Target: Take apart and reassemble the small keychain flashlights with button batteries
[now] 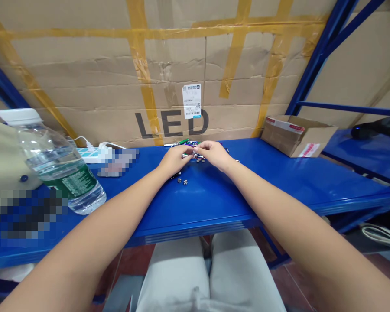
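Both my hands meet at the back middle of a blue metal shelf (214, 203). My left hand (175, 159) and my right hand (214, 154) are closed in a pinch on a small metal part (191, 153) held between them. They sit over a pile of small keychain-like pieces (185, 143), some green and blue. A few loose small silver parts (181, 179) lie on the shelf just in front of my left hand.
A clear water bottle (56, 164) lies at the left beside a beige bag (3, 160). A white power strip (94, 154) sits behind it. An open small cardboard box (294, 134) stands at the right. A large taped carton marked LED (172, 78) forms the back wall.
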Tool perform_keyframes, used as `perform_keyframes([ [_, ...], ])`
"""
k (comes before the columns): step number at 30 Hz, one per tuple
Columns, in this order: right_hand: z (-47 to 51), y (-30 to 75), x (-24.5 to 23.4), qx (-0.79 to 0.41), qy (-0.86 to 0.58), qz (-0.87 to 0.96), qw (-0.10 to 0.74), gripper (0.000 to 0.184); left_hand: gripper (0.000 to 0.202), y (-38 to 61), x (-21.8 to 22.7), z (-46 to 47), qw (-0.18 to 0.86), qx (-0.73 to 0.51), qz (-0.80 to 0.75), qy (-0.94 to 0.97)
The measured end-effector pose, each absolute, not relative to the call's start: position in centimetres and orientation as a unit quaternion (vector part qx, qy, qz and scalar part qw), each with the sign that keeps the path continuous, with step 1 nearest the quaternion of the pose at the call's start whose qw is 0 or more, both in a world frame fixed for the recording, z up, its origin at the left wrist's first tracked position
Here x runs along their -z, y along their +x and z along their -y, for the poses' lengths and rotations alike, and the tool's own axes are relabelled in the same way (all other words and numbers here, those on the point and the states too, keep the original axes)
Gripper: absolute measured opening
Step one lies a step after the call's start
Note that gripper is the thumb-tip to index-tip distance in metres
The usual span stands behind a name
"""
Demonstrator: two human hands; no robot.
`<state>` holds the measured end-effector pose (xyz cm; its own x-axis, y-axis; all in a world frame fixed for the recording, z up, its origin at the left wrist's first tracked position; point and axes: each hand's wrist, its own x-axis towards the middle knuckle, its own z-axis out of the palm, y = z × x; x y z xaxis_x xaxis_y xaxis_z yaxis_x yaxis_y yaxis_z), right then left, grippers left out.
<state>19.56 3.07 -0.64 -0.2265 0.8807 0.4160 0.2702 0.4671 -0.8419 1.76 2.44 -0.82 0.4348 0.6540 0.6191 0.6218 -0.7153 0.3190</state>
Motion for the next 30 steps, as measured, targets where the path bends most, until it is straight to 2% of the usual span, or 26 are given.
perform_keyframes([
  [11,-3.4,19.4,1.1,-0.346,-0.422,0.671,0.503,0.023,0.016,1.8,1.1,-2.7,0.053,-0.393,-0.373,0.839],
  [14,-3.3,19.9,0.4,-0.297,-0.447,0.674,0.508,0.018,0.014,1.8,1.0,-2.7,0.046,-0.393,-0.385,0.834],
  [16,-3.2,20.6,-0.1,-0.221,-0.462,0.717,0.472,0.015,0.014,1.7,1.0,-2.7,0.044,-0.390,-0.394,0.831],
  [19,-2.9,21.8,-0.4,-0.105,-0.485,0.796,0.347,0.008,0.012,1.6,1.0,-2.8,0.035,-0.383,-0.407,0.828],
  [23,-3.3,22.3,0.3,-0.045,-0.509,0.830,0.224,0.014,0.012,1.5,1.1,-2.9,0.025,-0.373,-0.417,0.828],
  [27,-4.3,21.9,1.4,-0.031,-0.505,0.842,0.188,0.014,0.013,1.6,1.1,-2.7,0.036,-0.362,-0.422,0.830],
  [30,-4.6,21.6,1.6,-0.042,-0.496,0.839,0.218,0.010,0.013,1.7,1.0,-2.7,0.034,-0.362,-0.420,0.832],
])
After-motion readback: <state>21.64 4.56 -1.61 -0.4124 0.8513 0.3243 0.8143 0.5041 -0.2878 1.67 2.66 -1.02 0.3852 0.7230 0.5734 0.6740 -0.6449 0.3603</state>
